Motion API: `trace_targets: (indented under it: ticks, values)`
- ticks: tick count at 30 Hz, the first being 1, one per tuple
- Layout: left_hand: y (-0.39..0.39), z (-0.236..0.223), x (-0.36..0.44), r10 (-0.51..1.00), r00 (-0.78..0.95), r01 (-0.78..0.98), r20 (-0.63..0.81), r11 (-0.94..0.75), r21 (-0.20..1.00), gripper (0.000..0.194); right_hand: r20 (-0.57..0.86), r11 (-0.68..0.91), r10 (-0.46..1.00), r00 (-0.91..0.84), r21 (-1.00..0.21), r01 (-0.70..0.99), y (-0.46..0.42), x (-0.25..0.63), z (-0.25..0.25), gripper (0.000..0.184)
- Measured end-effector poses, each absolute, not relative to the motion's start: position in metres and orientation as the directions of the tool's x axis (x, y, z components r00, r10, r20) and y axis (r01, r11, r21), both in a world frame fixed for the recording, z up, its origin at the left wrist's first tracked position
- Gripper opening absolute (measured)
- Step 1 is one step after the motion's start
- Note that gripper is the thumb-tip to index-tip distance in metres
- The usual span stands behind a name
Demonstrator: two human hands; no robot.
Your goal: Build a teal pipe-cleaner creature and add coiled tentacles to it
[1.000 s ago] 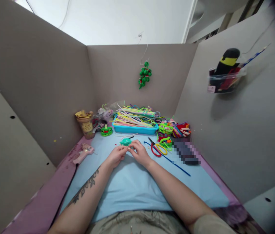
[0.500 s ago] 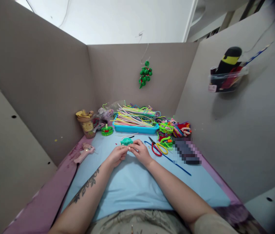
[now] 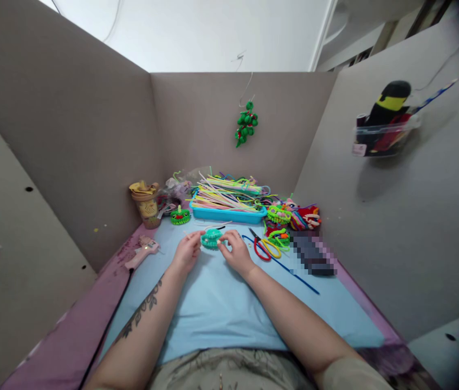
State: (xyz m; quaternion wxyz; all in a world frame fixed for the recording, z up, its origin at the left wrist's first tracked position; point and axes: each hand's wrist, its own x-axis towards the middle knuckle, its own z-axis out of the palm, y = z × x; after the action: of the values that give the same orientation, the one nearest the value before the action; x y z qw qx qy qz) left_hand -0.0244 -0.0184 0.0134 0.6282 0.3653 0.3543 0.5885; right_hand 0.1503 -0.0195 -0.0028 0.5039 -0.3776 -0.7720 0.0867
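Note:
A teal fuzzy pipe-cleaner piece (image 3: 212,239), rounded with a bumpy lower edge, lies on the blue cloth between my hands. My left hand (image 3: 187,252) is closed at its left side, and a thin pale piece (image 3: 187,234) pokes out past the fingers. On the other side, my right hand (image 3: 235,251) has thumb and index finger pinched close together at the teal piece's right edge. Something tiny and whitish may be between those fingertips; it is too small to name. I cannot tell whether they touch the teal piece.
Red-and-yellow-handled scissors (image 3: 267,249) and a blue pipe cleaner (image 3: 300,280) lie right of my hands. Behind stands a blue tray (image 3: 229,215) of pipe cleaners. A pink glue gun (image 3: 143,254), cup (image 3: 147,208) and green pipe-cleaner figure (image 3: 180,216) are at left; a pixelated dark object (image 3: 312,254), right.
My hands were together in front of the teal piece; they have moved apart, the left one leftward. The teal piece now shows more fully between them. The view has shifted slightly.

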Motion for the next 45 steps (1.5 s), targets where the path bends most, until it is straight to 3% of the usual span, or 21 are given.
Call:
trace_targets:
  ticks: [3, 7, 12, 22, 25, 29, 35, 39, 45]
  values:
    - [-0.010, 0.013, -0.035, 0.992, -0.104, -0.606, -0.074, -0.004, 0.795, 0.030, 0.638, 0.596, 0.740, -0.212, -0.476, 0.647, -0.012, 0.142, -0.008, 0.009]
    - [-0.009, 0.011, -0.036, 0.991, -0.074, -0.621, -0.112, 0.042, 0.783, 0.030, 0.581, 0.508, 0.783, -0.222, -0.391, 0.767, -0.007, 0.126, -0.011, 0.010]
    - [-0.010, 0.008, -0.032, 0.996, -0.054, -0.609, -0.072, 0.024, 0.793, 0.034, 0.610, 0.491, 0.765, -0.206, -0.346, 0.799, -0.009, 0.120, -0.008, 0.011]
    - [-0.012, 0.009, -0.033, 0.993, -0.075, -0.610, -0.088, 0.024, 0.792, 0.034, 0.573, 0.463, 0.795, -0.197, -0.366, 0.807, -0.005, 0.119, -0.010, 0.011]
    - [-0.013, 0.009, -0.031, 0.990, -0.108, -0.523, -0.095, 0.025, 0.852, 0.032, 0.604, 0.465, 0.774, -0.188, -0.341, 0.817, -0.004, 0.119, -0.011, 0.010]
    - [-0.014, 0.006, -0.025, 0.985, -0.166, -0.279, -0.038, -0.010, 0.960, 0.025, 0.624, 0.463, 0.761, -0.180, -0.327, 0.824, -0.003, 0.119, -0.012, 0.008]
    - [-0.015, 0.001, -0.020, 0.987, -0.119, -0.032, 0.107, -0.112, 0.993, 0.022, 0.607, 0.439, 0.783, -0.134, -0.388, 0.810, 0.001, 0.118, -0.010, 0.014]
    - [-0.015, -0.002, -0.019, 0.990, -0.094, -0.009, 0.106, -0.107, 0.994, 0.025, 0.604, 0.478, 0.783, -0.144, -0.438, 0.761, 0.007, 0.120, -0.012, 0.029]
    - [-0.012, -0.005, -0.019, 0.989, -0.065, 0.081, 0.135, -0.129, 0.988, 0.032, 0.580, 0.507, 0.793, -0.186, -0.459, 0.730, 0.014, 0.120, -0.013, 0.025]
